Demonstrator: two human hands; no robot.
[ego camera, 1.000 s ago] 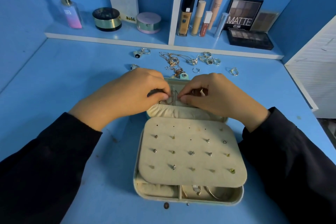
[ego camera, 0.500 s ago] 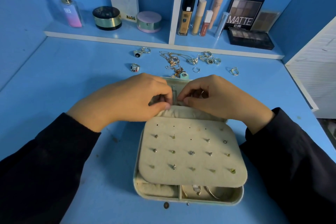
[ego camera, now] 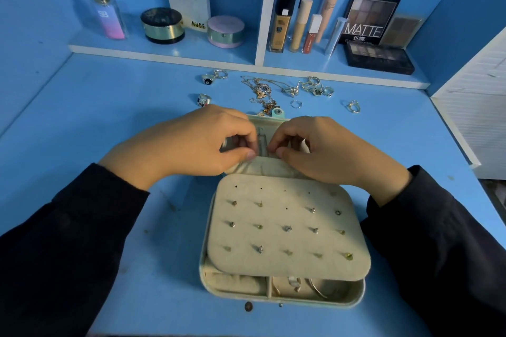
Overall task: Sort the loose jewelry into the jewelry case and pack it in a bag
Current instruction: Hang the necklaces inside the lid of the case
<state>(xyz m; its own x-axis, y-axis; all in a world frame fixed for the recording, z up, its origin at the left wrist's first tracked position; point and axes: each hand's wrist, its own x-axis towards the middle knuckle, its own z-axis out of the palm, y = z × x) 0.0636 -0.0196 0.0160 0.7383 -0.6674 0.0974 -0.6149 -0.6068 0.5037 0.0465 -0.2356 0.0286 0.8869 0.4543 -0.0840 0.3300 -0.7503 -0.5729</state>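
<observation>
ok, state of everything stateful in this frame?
Beige fabric jewelry case: open.
Beige padded earring panel: folded down over base, studs seated.
Left hand: pinches thin strand at lid.
Right hand: pinches same strand.
Tangled gold chains: loose on blue desk.
Silver rings: loose on desk.

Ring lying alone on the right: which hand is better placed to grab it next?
Right, probably: the left hand and right hand both pinch a chain, but the right is nearer the ring.
</observation>
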